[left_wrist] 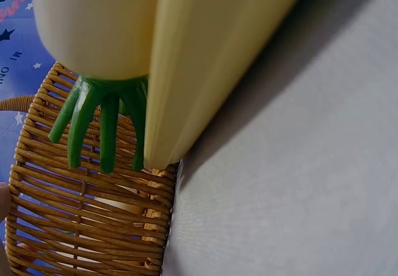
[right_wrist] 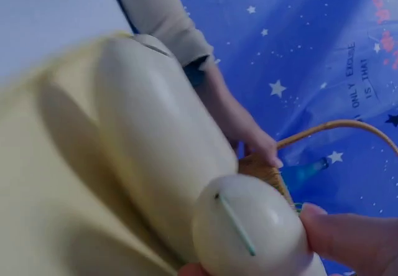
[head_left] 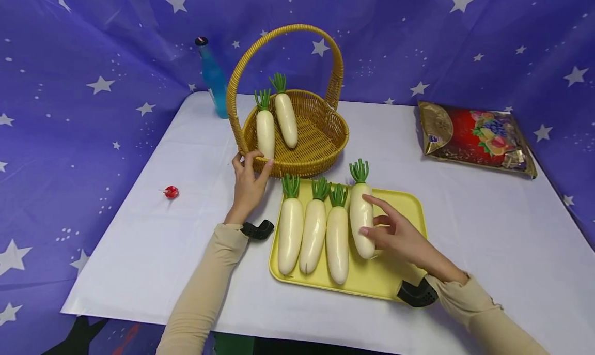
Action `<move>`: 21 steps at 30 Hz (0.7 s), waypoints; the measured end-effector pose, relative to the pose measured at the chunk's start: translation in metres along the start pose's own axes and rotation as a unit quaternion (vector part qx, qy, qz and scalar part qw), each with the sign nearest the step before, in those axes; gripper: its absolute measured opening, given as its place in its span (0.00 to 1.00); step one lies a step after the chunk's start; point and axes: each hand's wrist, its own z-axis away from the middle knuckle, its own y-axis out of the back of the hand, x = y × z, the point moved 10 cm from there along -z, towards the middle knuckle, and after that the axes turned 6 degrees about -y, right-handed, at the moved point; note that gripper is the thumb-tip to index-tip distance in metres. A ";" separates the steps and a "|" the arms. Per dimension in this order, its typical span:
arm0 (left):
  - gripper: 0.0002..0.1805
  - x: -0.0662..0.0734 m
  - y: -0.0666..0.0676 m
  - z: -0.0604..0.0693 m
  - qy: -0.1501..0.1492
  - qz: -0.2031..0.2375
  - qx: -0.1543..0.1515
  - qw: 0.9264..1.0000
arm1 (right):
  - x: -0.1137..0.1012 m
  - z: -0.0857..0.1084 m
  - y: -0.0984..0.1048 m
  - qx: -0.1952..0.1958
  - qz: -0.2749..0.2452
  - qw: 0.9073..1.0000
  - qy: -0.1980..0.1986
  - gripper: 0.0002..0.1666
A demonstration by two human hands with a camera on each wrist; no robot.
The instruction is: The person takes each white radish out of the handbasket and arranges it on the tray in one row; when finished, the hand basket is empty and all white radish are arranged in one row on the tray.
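Observation:
My right hand (head_left: 402, 236) holds a white radish (head_left: 361, 218) with a green top between thumb and fingers, over the yellow tray (head_left: 395, 272). The right wrist view shows the round tip of that radish (right_wrist: 249, 226) near the thumb (right_wrist: 348, 239). Three more radishes lie side by side on the tray, among them the leftmost radish (head_left: 291, 236). My left hand (head_left: 249, 184) grips the near left rim of the wicker basket (head_left: 321, 161). Inside the basket a radish (head_left: 265, 133) and another radish (head_left: 286, 120) lean with their tops toward the back.
A blue bottle (head_left: 214, 81) stands behind the basket at the left. To the right lies a red and gold packet (head_left: 479, 138). A small red wrapped candy (head_left: 171, 192) sits on the white table (head_left: 139, 262) at the left. The basket's tall handle (head_left: 297, 28) arches above it.

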 end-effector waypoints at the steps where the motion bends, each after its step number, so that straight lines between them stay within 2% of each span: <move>1: 0.23 0.000 0.000 0.000 0.000 0.001 0.001 1.000 | 0.005 0.003 -0.002 0.004 0.001 1.000 -0.006 0.42; 6: 0.23 -0.002 -0.002 -0.001 0.000 0.004 -0.001 1.000 | 0.022 0.015 -0.011 0.015 0.018 1.000 -0.020 0.42; 9: 0.23 -0.002 -0.002 0.000 0.001 0.002 0.000 1.000 | 0.025 0.021 -0.013 0.026 0.036 0.999 -0.015 0.42; 14: 0.23 0.000 0.001 0.000 0.003 -0.001 0.005 1.000 | 0.024 0.026 -0.020 0.021 0.045 0.999 -0.007 0.42; 17: 0.23 0.001 0.000 0.000 0.001 -0.003 0.003 1.000 | 0.018 0.028 -0.023 0.025 0.085 0.996 0.018 0.40; 21: 0.23 0.002 0.000 0.000 0.001 -0.003 -0.001 1.000 | 0.009 0.032 -0.023 0.052 0.161 0.984 0.056 0.31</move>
